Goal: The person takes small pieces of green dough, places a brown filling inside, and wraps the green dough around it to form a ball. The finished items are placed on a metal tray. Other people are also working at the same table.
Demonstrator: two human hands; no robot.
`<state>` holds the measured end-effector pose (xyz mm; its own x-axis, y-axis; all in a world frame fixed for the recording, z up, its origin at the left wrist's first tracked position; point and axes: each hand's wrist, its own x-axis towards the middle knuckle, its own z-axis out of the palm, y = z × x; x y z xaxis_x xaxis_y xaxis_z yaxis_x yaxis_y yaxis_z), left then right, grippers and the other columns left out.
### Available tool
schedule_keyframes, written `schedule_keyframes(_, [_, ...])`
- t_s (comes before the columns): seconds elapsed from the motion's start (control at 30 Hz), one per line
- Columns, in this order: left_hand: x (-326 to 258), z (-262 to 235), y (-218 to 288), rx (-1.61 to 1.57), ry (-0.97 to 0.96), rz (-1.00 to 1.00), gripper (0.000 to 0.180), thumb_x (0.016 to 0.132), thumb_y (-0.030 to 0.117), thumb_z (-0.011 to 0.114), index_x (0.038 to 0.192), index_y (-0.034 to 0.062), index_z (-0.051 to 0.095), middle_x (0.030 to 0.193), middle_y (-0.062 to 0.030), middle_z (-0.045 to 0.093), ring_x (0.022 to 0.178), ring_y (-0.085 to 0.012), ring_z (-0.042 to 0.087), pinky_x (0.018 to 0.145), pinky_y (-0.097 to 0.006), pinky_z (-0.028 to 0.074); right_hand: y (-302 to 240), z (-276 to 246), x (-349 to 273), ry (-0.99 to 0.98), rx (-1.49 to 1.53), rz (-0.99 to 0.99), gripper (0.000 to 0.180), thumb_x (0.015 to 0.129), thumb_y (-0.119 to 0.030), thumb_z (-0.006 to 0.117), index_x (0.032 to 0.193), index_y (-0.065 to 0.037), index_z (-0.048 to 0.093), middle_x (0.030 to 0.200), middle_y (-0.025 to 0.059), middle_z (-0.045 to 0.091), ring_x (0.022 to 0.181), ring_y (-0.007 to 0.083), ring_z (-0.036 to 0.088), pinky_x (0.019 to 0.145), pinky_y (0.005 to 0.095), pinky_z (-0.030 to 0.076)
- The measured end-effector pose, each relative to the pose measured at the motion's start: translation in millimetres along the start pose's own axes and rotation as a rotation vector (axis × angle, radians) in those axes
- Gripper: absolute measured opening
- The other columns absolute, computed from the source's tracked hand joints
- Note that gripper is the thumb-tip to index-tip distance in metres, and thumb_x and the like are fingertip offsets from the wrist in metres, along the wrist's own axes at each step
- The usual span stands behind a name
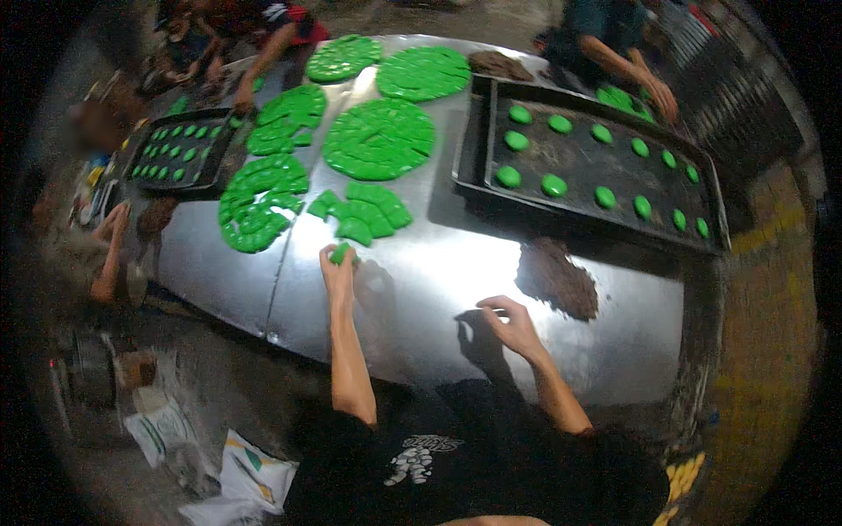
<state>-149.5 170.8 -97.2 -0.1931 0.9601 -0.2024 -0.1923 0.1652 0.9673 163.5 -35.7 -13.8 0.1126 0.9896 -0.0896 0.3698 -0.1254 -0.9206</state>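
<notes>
Fourteen round green dough balls point(553, 185) fill the black metal tray point(474, 131); left of it, our left grip point(338, 270) pinches a green dough piece point(340, 253), right grip point(509, 323) spread.

Big dark tray point(481, 140) w/ green dough balls point(553, 185) is being kept at table's point(456, 280) far right. Smaller tray point(195, 180) w/ small green pieces is being filled at far left by co-workers. Brown patch point(557, 279) is lying nr the big tray. White bags point(254, 478) are being left on floor.
</notes>
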Motion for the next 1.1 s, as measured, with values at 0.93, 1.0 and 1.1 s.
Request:
schedule_keyframes(0.93, [-203.8, 68.2, -12.4, 0.046, -0.509, -0.254, 0.043, 0.089, 0.036, 0.076, 0.113, 0.0005, 0.068, 0.084, 0.0005, 0.062, 0.066, -0.0056, 0.046, 0.056, -0.023, 0.035, 68.4, -106.6, 53.0, 0.348, -0.508, -0.248, 0.025, 0.076, -0.007, 0.076, 0.100, -0.004, 0.075, 0.099, 0.0216, 0.071, 0.092, 0.0380, 0.069, 0.084, 0.0435, 0.055])
schedule_keyframes(1.0, [-204.7, 72.5, -6.7, 0.020, -0.479, -0.266, 0.043, 0.091, 0.034, 0.074, 0.116, -0.0003, 0.067, 0.087, 0.0005, 0.063, 0.068, -0.0052, 0.048, 0.057, -0.022, 0.036, 61.3, -115.2, 47.8, 0.398, -0.299, -0.004, 0.023, 0.079, -0.009, 0.076, 0.101, -0.003, 0.075, 0.100, 0.0192, 0.072, 0.091, 0.0323, 0.070, 0.082, 0.0400, 0.054])
schedule_keyframes(1.1, [-205.2, 85.9, 4.1, -0.033, -0.483, -0.315, 0.042, 0.094, 0.032, 0.071, 0.120, -0.0013, 0.064, 0.092, -0.0007, 0.065, 0.073, -0.0055, 0.054, 0.060, -0.021, 0.040, 63.1, -129.6, 36.8, 0.317, 0.218, 0.216, 0.033, 0.089, -0.015, 0.073, 0.120, -0.004, 0.067, 0.094, 0.0043, 0.067, 0.078, 0.0136, 0.061, 0.070, 0.0267, 0.049])
